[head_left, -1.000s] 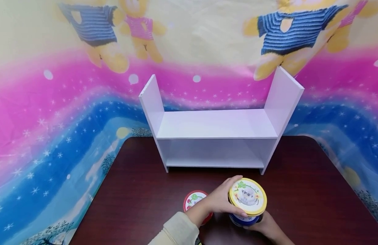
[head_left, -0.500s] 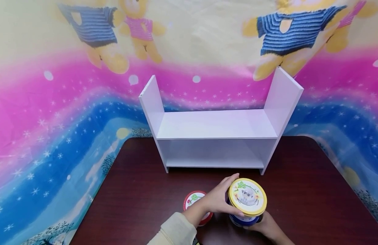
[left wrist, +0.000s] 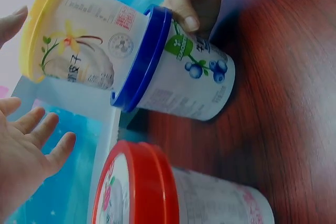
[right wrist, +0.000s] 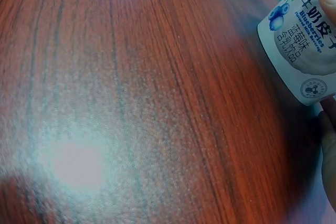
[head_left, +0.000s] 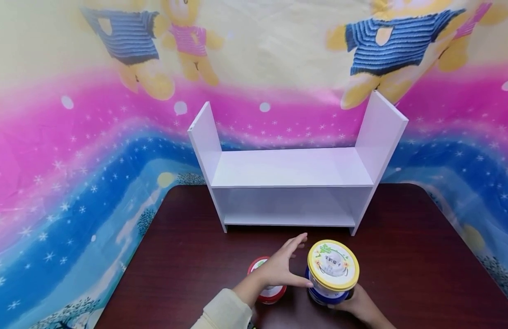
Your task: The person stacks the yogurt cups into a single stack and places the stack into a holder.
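Observation:
A tub with a yellow lid (head_left: 334, 264) stands stacked on a blue-lidded tub (head_left: 325, 299) at the front of the table. My right hand (head_left: 359, 305) grips the blue-lidded tub low on its right side; in the right wrist view its blueberry label (right wrist: 299, 40) shows between thumb and fingers. Left of the stack, my left hand (head_left: 278, 269) is spread with nothing in it. Its thumb tip is close beside the yellow-lidded tub; whether they touch I cannot tell. Under the left wrist stands a red-lidded tub (head_left: 272, 294), partly hidden; the left wrist view shows its lid (left wrist: 152, 182).
A white two-tier shelf (head_left: 293, 169) with tall side panels stands behind the tubs on the dark wood table (head_left: 418, 256). Behind it hangs a printed backdrop (head_left: 93, 137). A small black and yellow thing (head_left: 251, 325) peeks out at the bottom edge beside the left sleeve.
My left hand has let go of the yellow-lidded tub and drawn back to the left, its fingers spreading. The right hand and the stack have stayed in place.

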The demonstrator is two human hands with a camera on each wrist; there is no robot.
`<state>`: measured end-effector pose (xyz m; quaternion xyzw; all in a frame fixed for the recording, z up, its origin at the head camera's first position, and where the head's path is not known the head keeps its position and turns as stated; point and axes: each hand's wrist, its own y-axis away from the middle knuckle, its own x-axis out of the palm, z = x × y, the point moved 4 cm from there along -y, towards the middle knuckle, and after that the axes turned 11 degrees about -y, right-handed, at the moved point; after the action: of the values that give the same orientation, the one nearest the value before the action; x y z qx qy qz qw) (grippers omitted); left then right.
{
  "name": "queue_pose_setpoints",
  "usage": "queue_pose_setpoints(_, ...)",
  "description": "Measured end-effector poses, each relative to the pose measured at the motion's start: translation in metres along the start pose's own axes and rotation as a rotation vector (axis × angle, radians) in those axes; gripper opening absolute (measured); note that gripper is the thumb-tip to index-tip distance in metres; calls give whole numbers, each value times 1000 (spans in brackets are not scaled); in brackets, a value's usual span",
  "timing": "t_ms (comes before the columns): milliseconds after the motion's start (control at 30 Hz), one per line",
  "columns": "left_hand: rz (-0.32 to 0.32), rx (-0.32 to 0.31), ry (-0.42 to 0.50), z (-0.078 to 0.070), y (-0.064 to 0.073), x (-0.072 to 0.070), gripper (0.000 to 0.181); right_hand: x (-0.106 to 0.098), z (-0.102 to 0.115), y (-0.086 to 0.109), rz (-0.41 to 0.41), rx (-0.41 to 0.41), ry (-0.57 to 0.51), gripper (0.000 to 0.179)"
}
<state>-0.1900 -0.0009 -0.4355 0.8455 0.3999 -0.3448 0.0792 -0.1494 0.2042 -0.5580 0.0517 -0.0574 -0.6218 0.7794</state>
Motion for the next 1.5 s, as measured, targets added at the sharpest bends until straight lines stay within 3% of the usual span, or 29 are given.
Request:
queue_pose_setpoints(333,19,-53,24,12,15,-16,93,0,0,0,31,19,-50,77)
queue_pose_setpoints(533,-10,-73,-11,20,23,-26,93,-1,2,-1,21,16,-18,77)
queue_pose_setpoints(833,-62,-106,33,30,40,-39,92,0,4,0,16,0,3,77)
queue_pose_setpoints(1233,-133,-105,5,45,59,-41,89,0,2,0,-3,30,2,77)
queue_pose_setpoints(1500,-141,-135,-50,53,68,-38,91,0,2,0,-13,37,-3,79)
